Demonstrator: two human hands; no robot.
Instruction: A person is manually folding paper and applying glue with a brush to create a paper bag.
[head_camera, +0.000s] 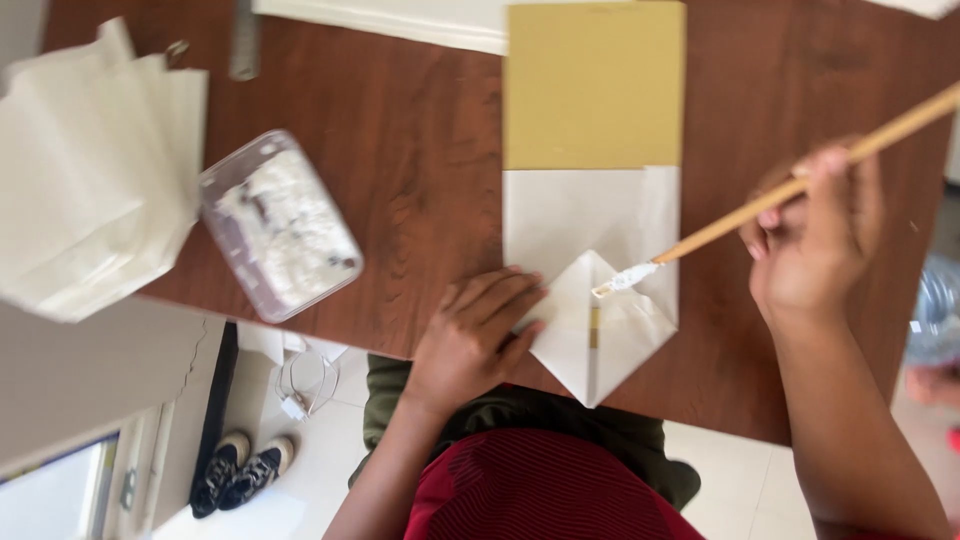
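Our single head-worn view, looking steeply down.

We look from above our own lap onto a brown table (420, 150), close enough that both forearms fill the lower frame; the table's near edge and floor beneath show at the bottom.

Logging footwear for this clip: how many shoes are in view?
2. A pair of dark shoes with white soles sits side by side on the floor at lower left, below the table edge and beside a dark cabinet. More could be hidden under the table.
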